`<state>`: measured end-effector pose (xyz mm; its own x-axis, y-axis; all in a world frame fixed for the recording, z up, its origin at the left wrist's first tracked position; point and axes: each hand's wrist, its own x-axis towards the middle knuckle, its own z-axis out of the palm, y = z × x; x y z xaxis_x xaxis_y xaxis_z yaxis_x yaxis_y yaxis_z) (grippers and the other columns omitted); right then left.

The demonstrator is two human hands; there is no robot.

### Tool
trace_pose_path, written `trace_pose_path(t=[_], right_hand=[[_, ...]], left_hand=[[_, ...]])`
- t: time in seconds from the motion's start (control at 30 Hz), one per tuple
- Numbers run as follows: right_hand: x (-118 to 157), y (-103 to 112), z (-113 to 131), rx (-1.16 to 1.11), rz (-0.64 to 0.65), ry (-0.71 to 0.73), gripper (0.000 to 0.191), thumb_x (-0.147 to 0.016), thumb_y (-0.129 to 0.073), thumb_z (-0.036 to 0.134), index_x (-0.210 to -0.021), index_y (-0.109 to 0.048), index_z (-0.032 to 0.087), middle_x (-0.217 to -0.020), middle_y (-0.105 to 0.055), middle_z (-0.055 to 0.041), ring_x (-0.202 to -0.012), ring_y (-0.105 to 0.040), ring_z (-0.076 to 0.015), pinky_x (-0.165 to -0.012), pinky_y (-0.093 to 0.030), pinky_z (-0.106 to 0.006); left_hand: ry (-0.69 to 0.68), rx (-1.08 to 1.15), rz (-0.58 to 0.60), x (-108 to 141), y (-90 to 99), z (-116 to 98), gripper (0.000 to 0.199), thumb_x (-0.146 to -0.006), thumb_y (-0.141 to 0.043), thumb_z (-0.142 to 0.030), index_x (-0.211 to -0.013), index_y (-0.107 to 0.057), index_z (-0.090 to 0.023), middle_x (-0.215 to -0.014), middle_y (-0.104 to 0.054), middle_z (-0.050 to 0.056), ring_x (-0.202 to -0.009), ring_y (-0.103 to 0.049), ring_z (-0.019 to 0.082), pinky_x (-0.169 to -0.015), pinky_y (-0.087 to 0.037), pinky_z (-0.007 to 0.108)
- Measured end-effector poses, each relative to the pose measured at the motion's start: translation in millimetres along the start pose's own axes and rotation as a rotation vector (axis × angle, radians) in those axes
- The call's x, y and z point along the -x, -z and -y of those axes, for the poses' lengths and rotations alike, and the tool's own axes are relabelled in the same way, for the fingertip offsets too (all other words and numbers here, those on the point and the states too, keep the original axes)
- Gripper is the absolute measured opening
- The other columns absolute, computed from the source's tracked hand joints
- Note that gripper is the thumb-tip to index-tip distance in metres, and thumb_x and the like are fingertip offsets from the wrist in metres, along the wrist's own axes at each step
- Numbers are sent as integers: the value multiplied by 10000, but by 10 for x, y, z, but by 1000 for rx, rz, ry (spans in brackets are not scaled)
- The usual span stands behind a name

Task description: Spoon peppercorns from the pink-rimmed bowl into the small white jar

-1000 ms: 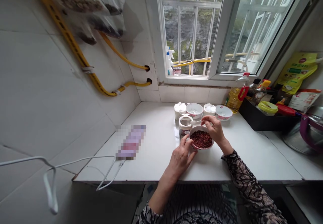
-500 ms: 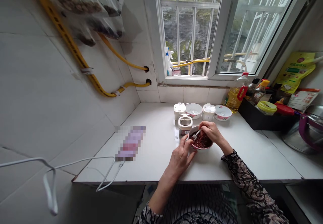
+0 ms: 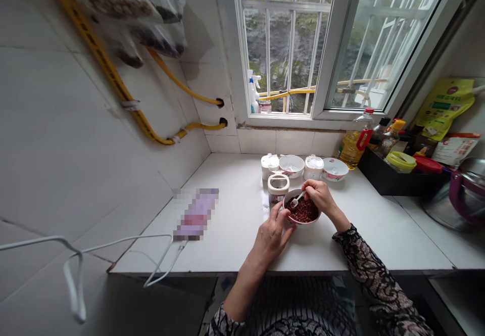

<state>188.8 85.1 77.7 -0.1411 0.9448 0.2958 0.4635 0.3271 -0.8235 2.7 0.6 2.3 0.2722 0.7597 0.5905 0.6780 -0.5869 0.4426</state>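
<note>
A white bowl (image 3: 318, 219) with a pinkish rim stands on the counter, holding dark reddish-brown granules (image 3: 304, 210). My left hand (image 3: 271, 235) grips its left side, thumb and fingers against the rim. Pinched in my right hand (image 3: 318, 196) is a small white spoon (image 3: 296, 201), its head over the granules at the left of the bowl. Just behind the bowl's left side stands a clear jar (image 3: 278, 186) with a cream-coloured rim, its lower part partly hidden by my left hand and the bowl.
Behind are two white lidded jars (image 3: 264, 170) (image 3: 313, 168) and two bowls (image 3: 291, 166) (image 3: 335, 170). To the right stand an oil bottle (image 3: 352, 146), a black condiment box (image 3: 382, 174) and a metal pot (image 3: 439, 207). A wire hanger (image 3: 162, 265) with a blurred purple item (image 3: 197, 214) juts over the left edge.
The spoon head has shifted slightly right and up within the bowl, with my right hand moving a little the same way. My left hand keeps its place on the bowl.
</note>
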Motion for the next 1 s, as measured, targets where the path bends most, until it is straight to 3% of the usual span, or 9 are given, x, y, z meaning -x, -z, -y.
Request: trace_pose_path(t=[0.7,0.87,1.0], right_hand=[[-21,-7,-38,-66,-1,-67,188,-648,-436,247,-616,-616,201,-439,-578,28,-466,-519,-136,-533,-400,-241],[-43,1,-48,-164,-4,-123,179,-621,-450,257,-604,-616,195,-433,-569,28,-451,-494,-128,-515,-373,-240],[-65,6,-36,-337,4,-146,151,-616,-480,255,-627,-616,190,-459,-574,27,-478,-512,-132,-568,-421,-259]], left_hand=[[-10,-18,-10,3,-23,12,407,-874,-591,-204,-1226,-392,-253,-1393,-465,144,-989,-687,235,-735,-606,360],[-6,-4,-3,0,-19,9,404,-878,-589,-207,-1228,-395,-259,-1401,-460,141,-960,-690,219,-726,-608,349],[-21,0,-22,-10,-6,0,414,-865,-598,-190,-1224,-402,-254,-1395,-469,134,-996,-682,228,-736,-609,346]])
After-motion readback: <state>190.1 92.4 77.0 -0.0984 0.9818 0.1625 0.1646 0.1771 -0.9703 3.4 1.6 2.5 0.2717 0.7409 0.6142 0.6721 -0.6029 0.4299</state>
